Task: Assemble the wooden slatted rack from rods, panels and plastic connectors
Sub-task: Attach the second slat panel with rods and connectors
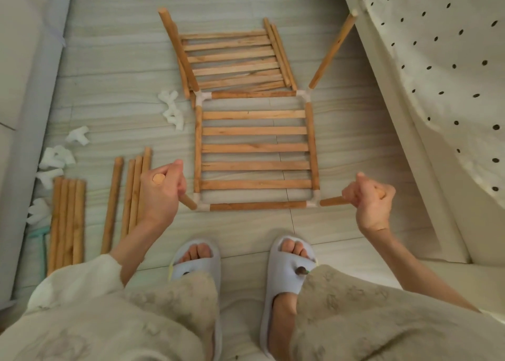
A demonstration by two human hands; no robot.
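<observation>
A slatted wooden panel (255,149) lies flat on the floor, framed by rods joined with white plastic connectors at its corners. Two upright rods rise from the far corners, the left one (179,50) and the right one (332,50). My left hand (161,190) grips a rod (188,201) whose lower end sits at the near-left connector (200,201). My right hand (369,196) grips another rod (332,201) at the near-right connector (314,199). A second slatted panel (235,60) lies beyond the frame.
Loose rods lie at the left in two bundles (68,221) (134,191). Spare white connectors (172,109) (56,158) are scattered at the left. A dotted fabric (437,60) hangs at the right, a pale wall edge runs at the left. My slippered feet (246,267) stand before the frame.
</observation>
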